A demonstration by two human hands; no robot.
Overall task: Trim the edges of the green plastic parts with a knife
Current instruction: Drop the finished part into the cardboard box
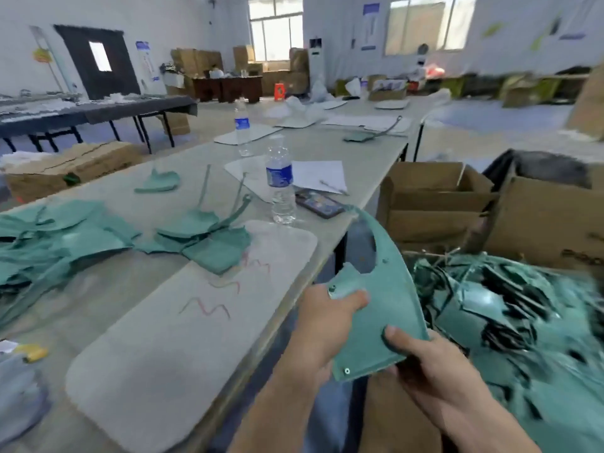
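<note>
Pinching one green plastic part (pixel 382 308) beside the table (pixel 327 148), left hand (pixel 322 325) and right hand (pixel 434 364) grip firmly.

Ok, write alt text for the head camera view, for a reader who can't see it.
Both hands, left hand and right hand, grip a curved green plastic part beside a table edge, above a box of green parts. On the table lie a pale cutting mat, more green pieces and a water bottle. No knife is visible.
</note>
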